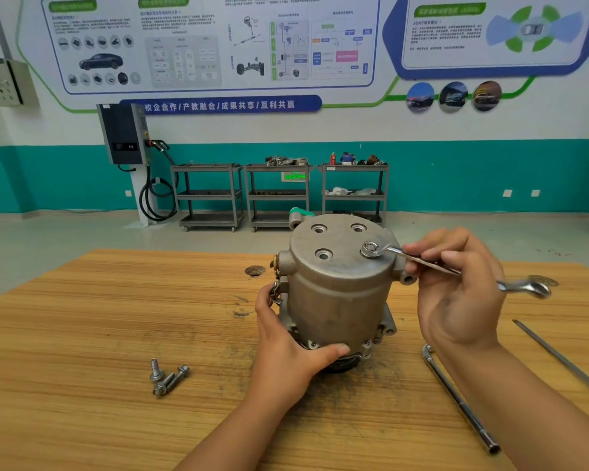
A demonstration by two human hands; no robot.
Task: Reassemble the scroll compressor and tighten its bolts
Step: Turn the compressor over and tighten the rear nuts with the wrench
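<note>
The grey scroll compressor (pixel 337 294) stands upright on the wooden table (pixel 99 317). Its top cover shows three open bolt holes. A combination wrench (pixel 432 265) lies across the cover's right side, its ring end set over the fourth bolt position. My right hand (pixel 456 287) pinches the wrench shank between thumb and fingers. My left hand (pixel 286 345) grips the compressor's lower left side, thumb across the front flange. Three loose bolts (pixel 168 377) lie on the table at the left front.
A long ratchet handle (pixel 459 399) lies on the table to the right, with a thin metal rod (pixel 558 358) further right. A knot hole (pixel 255 270) marks the tabletop behind the compressor. Shelving carts and a charging unit stand along the far wall.
</note>
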